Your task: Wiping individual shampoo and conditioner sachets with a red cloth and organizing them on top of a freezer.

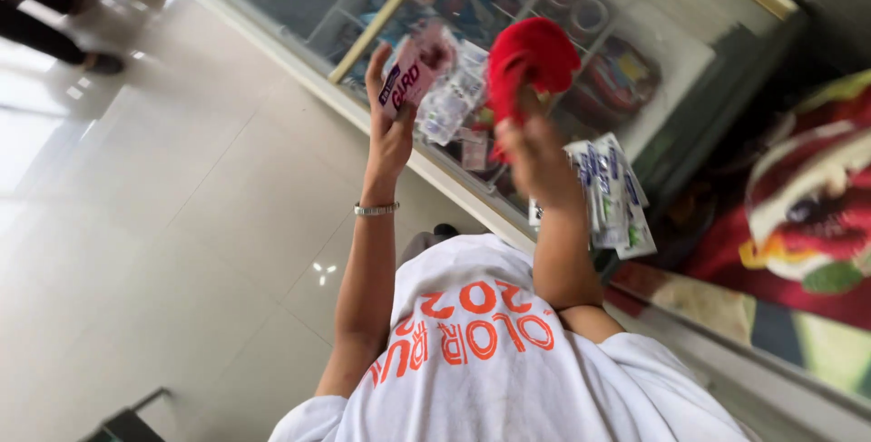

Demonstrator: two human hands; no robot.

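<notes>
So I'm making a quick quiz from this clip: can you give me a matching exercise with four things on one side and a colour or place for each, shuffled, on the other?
Things:
1. cloth
2. bracelet
3. pink packet
4. strip of sachets

Colour or place:
A. on the left wrist
B. red, bunched above the right hand
C. hanging beside the right forearm, white and blue
D. pinched in the fingers of the left hand

Pairs: 1-B, 2-A, 3-D, 4-C
</notes>
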